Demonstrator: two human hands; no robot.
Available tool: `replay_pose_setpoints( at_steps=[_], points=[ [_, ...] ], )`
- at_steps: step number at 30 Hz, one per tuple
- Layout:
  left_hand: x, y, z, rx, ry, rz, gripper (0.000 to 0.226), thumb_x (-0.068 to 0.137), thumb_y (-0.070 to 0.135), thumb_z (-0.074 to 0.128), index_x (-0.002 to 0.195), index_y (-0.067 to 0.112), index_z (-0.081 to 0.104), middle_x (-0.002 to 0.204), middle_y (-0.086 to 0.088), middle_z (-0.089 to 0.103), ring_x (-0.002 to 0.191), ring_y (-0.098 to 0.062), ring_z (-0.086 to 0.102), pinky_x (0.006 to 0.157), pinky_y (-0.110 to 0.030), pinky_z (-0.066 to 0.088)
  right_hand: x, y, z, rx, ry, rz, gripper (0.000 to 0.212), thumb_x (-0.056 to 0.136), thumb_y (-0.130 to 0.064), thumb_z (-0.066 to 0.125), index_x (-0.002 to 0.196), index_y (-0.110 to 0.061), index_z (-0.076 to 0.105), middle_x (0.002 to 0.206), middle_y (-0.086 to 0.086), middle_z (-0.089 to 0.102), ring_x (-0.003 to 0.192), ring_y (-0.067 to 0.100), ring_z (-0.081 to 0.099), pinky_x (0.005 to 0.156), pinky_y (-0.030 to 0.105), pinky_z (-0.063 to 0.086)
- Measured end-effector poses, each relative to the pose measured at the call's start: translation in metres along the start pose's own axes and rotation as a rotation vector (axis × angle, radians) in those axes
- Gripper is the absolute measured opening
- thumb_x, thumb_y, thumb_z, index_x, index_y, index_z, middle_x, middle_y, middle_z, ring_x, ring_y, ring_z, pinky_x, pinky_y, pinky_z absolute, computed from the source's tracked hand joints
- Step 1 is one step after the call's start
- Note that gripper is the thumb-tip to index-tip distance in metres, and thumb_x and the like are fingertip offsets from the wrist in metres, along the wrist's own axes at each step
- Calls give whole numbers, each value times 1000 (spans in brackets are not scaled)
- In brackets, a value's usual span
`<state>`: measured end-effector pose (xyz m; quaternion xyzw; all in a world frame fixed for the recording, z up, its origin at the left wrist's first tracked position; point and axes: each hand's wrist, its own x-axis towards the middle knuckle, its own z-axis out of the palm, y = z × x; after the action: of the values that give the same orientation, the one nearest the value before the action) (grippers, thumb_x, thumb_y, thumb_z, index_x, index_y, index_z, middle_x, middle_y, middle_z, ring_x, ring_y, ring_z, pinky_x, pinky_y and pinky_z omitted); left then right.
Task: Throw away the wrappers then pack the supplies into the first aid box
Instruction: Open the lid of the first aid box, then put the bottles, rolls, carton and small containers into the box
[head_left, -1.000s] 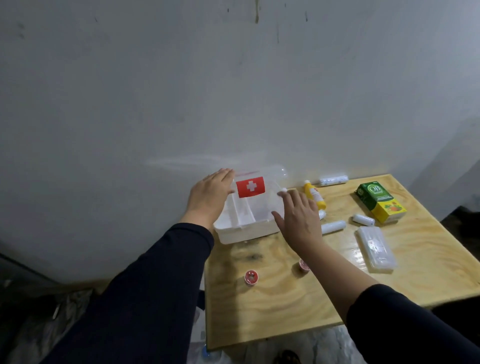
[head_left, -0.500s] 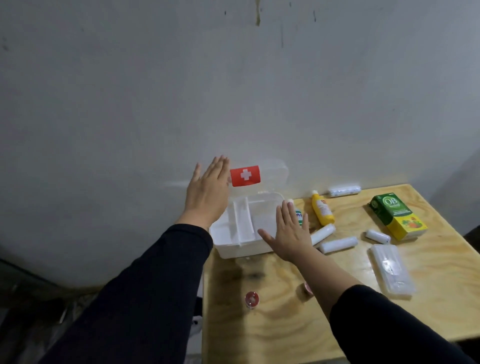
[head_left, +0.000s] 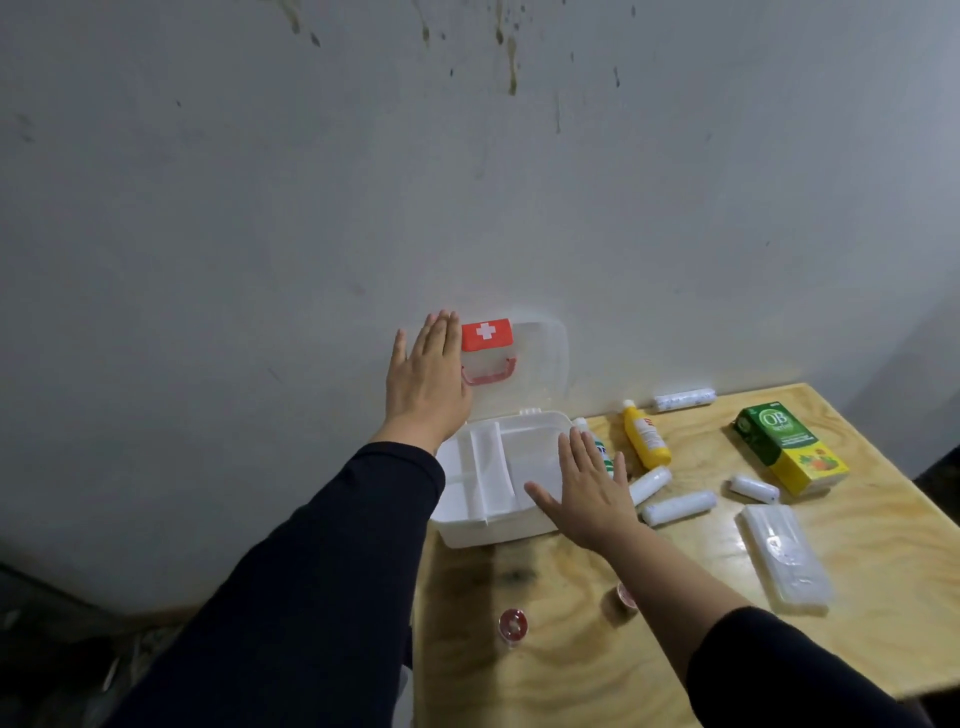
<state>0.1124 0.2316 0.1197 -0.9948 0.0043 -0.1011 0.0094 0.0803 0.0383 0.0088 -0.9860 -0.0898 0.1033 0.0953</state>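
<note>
The white first aid box (head_left: 467, 530) stands open at the table's back left, its inner tray empty. Its clear lid (head_left: 540, 364), with a red cross label and red handle, leans upright against the wall. My left hand (head_left: 426, 384) lies flat with fingers spread on the lid's left side. My right hand (head_left: 587, 493) rests flat over the box's right front corner, holding nothing. To the right lie a yellow bottle (head_left: 647, 439), a white bottle (head_left: 597, 447) partly behind my hand, several white bandage rolls (head_left: 678, 508), a green and yellow carton (head_left: 789, 447) and a clear plastic pack (head_left: 784, 556).
The plywood table (head_left: 571, 675) stands against a grey wall (head_left: 363, 182). Two small red-capped items (head_left: 513, 623) sit near the front left. Another roll (head_left: 683, 400) lies by the wall. The table's left edge drops to a dark floor.
The lid has swung up from half-raised to upright against the wall, my left hand following it. My right hand stayed on the box's right front corner. The camera view shifted.
</note>
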Motion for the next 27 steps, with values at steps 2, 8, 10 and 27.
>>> replay_pose_setpoints(
  at_steps=[2,8,10,27],
  points=[
    [-2,2,-5,-77,46,65,65,96,21,44,154,12,17,163,-4,16,151,-18,12,123,-39,8,-4,3,-15,39,20,-13,83,92,-65,23,154,-15,-1,163,2,-2,151,19,-6,121,51,1],
    [-4,48,-26,-307,-34,213,58,94,48,54,143,18,45,151,1,43,138,-19,40,109,-36,34,-18,42,-68,14,44,59,71,91,-58,41,148,-19,27,156,2,29,146,21,21,116,47,24],
    [-7,71,-25,-322,-112,239,62,92,54,53,143,19,45,151,1,42,138,-20,41,108,-37,36,-28,64,-80,18,35,111,69,90,-58,42,147,-20,30,154,4,33,144,23,25,115,48,28],
    [18,270,51,-282,-476,306,56,94,46,52,144,21,44,150,0,45,135,-23,45,106,-39,42,-32,273,-92,61,-64,385,61,88,-45,55,138,-12,45,135,13,49,124,32,48,101,44,46]
  ],
)
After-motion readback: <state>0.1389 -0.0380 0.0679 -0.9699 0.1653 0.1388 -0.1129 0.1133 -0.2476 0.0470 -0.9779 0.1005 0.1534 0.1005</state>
